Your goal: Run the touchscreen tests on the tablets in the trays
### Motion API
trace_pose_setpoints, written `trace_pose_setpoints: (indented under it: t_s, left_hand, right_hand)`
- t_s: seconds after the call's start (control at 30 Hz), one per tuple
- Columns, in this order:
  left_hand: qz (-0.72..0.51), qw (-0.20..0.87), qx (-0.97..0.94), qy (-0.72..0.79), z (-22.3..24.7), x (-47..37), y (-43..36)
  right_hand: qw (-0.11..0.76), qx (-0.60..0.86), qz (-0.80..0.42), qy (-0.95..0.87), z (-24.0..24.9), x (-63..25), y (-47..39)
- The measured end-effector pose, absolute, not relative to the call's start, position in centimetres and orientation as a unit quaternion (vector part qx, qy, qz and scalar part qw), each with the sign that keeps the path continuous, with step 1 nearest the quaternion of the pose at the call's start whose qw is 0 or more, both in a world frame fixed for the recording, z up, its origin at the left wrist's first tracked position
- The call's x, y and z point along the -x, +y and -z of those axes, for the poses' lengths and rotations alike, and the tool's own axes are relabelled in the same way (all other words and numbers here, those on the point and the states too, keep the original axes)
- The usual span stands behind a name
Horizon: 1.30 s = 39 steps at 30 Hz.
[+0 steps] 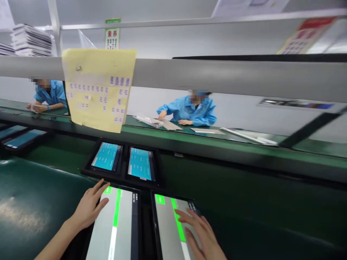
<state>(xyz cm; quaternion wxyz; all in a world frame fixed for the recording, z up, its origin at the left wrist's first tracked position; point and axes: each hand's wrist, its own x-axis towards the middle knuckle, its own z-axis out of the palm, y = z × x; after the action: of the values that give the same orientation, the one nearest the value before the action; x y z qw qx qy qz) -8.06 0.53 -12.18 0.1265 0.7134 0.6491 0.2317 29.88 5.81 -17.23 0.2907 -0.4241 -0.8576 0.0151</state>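
Two tablets lie side by side in front of me, each lit with a grey screen crossed by a bright green and white bar. Over the upper left corner of the left tablet (124,216) is my left hand (88,206), its fingers apart and holding nothing. My right hand (199,233) is spread above the right tablet (165,231), with fingertips at or just over the green bar. Whether either hand's fingertips press the glass I cannot tell. Just beyond, two more tablets with blue screens, a left one (106,156) and a right one (139,163), rest in a black tray (123,176).
More blue-screened tablets (25,139) sit in a black tray at the far left. A yellow sheet (99,90) hangs from a grey rail (230,76). Across the green line, one person (187,110) handles flat cardboard pieces (170,124); another person (51,94) works at the left.
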Motion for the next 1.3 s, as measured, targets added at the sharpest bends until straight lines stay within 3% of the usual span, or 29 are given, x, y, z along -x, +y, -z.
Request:
trace_pose_setpoints:
  t_s: [0.3,0.57,0.83,1.13,1.3]
  left_hand:
    - [-0.277,0.156,-0.688,0.653,12.9,8.3,1.0]
    - [-0.282,0.166,-0.68,0.656,12.6,7.8,0.4]
    - [-0.22,0.011,-0.705,0.675,14.0,5.4,-1.3]
    - [-0.212,-0.058,-0.716,0.662,14.2,5.6,-1.0]
    - [-0.222,-0.046,-0.715,0.662,14.2,5.7,-0.6]
  right_hand:
    - [0.272,0.397,-0.053,-0.875,15.5,-25.1,7.2]
    - [0.317,0.488,-0.055,-0.812,15.5,-30.5,4.0]
    - [0.369,0.655,-0.174,-0.636,17.4,-34.4,0.4]
    - [0.391,0.625,-0.151,-0.659,17.2,-32.7,0.2]
    - [0.367,0.515,-0.085,-0.77,15.9,-31.6,-0.2]
